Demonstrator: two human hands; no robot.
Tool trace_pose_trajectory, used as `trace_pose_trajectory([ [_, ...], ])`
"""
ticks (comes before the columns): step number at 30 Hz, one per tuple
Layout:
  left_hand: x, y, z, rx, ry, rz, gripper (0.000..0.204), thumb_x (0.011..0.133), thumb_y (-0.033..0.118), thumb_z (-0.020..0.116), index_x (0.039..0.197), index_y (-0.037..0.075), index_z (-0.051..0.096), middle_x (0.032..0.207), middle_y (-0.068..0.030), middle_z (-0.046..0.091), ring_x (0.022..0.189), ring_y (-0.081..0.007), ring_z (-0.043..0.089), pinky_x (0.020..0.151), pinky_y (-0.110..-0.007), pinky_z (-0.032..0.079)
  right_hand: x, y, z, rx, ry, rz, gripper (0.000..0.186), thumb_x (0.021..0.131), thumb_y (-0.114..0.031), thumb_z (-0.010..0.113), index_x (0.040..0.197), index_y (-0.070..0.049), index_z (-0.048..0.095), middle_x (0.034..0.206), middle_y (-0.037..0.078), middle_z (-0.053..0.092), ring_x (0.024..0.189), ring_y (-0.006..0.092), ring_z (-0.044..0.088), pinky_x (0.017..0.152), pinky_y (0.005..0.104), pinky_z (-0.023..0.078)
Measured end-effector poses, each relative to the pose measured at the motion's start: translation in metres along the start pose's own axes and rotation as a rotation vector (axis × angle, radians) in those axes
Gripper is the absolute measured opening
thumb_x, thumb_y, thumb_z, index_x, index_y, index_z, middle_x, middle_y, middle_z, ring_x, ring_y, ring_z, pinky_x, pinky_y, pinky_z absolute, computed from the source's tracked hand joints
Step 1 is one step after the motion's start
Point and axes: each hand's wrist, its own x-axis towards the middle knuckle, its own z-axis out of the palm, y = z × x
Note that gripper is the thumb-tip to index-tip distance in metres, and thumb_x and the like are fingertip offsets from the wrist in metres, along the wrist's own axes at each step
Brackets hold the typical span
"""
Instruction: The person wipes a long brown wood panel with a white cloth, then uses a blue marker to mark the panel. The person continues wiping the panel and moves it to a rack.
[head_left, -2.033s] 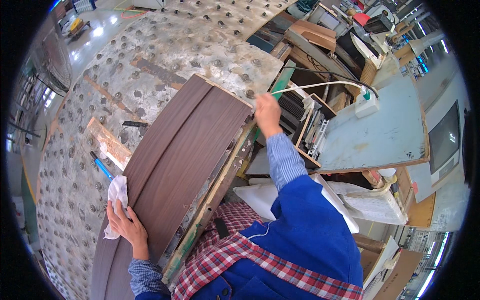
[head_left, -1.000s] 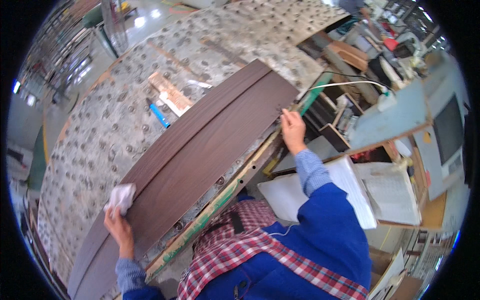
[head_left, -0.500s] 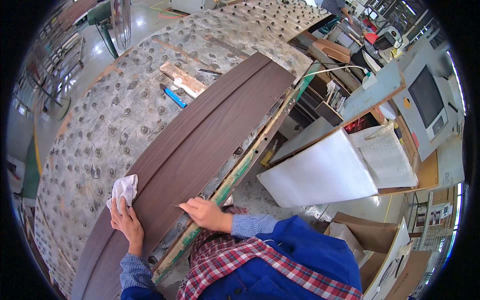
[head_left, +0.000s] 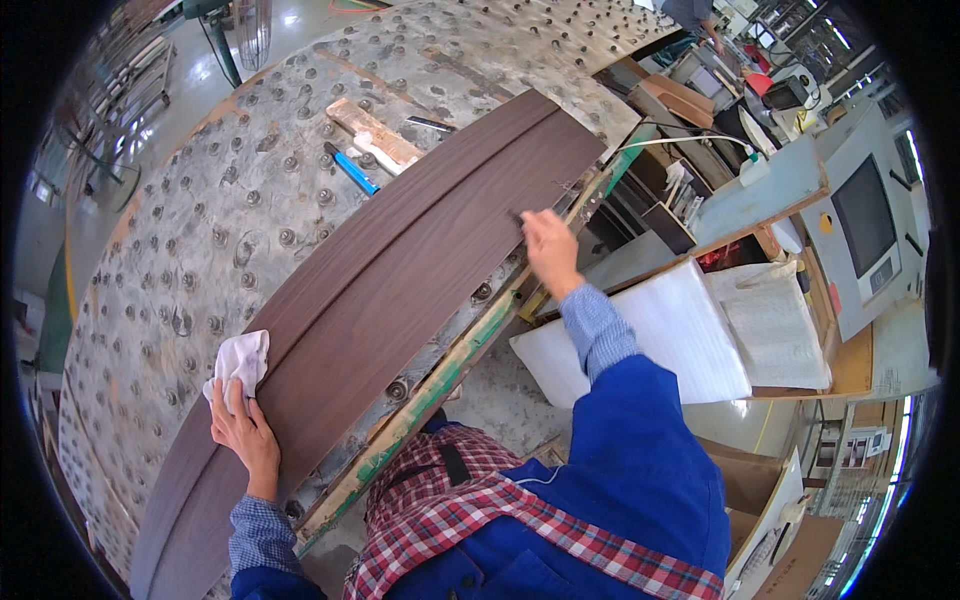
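A long dark brown wood-grain panel (head_left: pixel 400 270) lies diagonally across the studded table, with a raised ridge along its length. My left hand (head_left: pixel 246 433) is closed on a white cloth (head_left: pixel 241 362), pressed against the panel's left edge near its lower end. Over the panel's right edge, toward its far end, my right hand (head_left: pixel 551 245) is closed in a pinch. A small, thin dark piece (head_left: pixel 515 217) sticks out from its fingertips; its kind is too small to make out. Just beyond, some dark shavings (head_left: pixel 570 186) sit at the panel's edge.
Past the panel lie a blue-handled tool (head_left: pixel 352 169), a wooden block (head_left: pixel 378 138) and a slim black tool (head_left: pixel 431 124). The metal table (head_left: pixel 205 205) carries rows of ball studs. White foam sheets (head_left: pixel 640 335) stand to the right. A person (head_left: pixel 695 14) is at the far right.
My right hand has moved up and away along the panel's right edge, from its near part toward the far end. My left hand stays on the cloth.
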Motion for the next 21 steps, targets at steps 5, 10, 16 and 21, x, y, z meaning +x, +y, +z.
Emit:
trace_pose_trajectory([
  [5, -0.001, 0.002, -0.002, 0.008, 0.002, -0.004, 0.039, 0.093, 0.020, 0.046, 0.132, 0.016, 0.046, 0.144, -0.0089, 0.033, 0.129, -0.0289, 0.032, 0.100, -0.044, 0.021, -0.073, -0.147, 0.008, 0.208, -0.143, -0.181, 0.017, 0.079, -0.005, 0.053, 0.095, -0.008, 0.056, 0.072, 0.010, 0.051, 0.067, 0.0263, 0.053, 0.056, 0.0376, 0.046],
  [10, 0.001, -0.001, -0.003, -0.037, 0.000, 0.001, 0.040, 0.091, 0.018, 0.048, 0.131, 0.016, 0.047, 0.143, -0.0097, 0.034, 0.129, -0.0288, 0.033, 0.100, -0.044, 0.022, -0.146, -0.262, 0.008, 0.686, -0.313, -0.333, 0.030, 0.072, -0.008, 0.056, 0.102, -0.003, 0.058, 0.079, 0.008, 0.051, 0.073, 0.0246, 0.053, 0.065, 0.0342, 0.047],
  [16, -0.010, -0.053, -0.025, -0.037, -0.051, 0.172, 0.038, 0.086, 0.009, 0.054, 0.124, 0.015, 0.051, 0.140, -0.0113, 0.038, 0.122, -0.0287, 0.041, 0.097, -0.040, 0.027, -0.055, -0.141, -0.003, 0.230, -0.017, -0.166, 0.016, 0.084, -0.012, 0.056, 0.096, -0.002, 0.059, 0.080, 0.012, 0.059, 0.071, 0.0277, 0.057, 0.064, 0.0394, 0.049],
  [21, -0.054, -0.192, -0.059, 0.029, -0.118, 0.249, 0.039, 0.086, 0.008, 0.054, 0.125, 0.014, 0.051, 0.141, -0.0124, 0.036, 0.124, -0.0301, 0.039, 0.098, -0.043, 0.026, -0.046, -0.076, 0.004, 0.099, 0.079, 0.055, 0.015, 0.087, -0.013, 0.056, 0.099, -0.005, 0.062, 0.081, 0.012, 0.058, 0.071, 0.0293, 0.058, 0.061, 0.0364, 0.048],
])
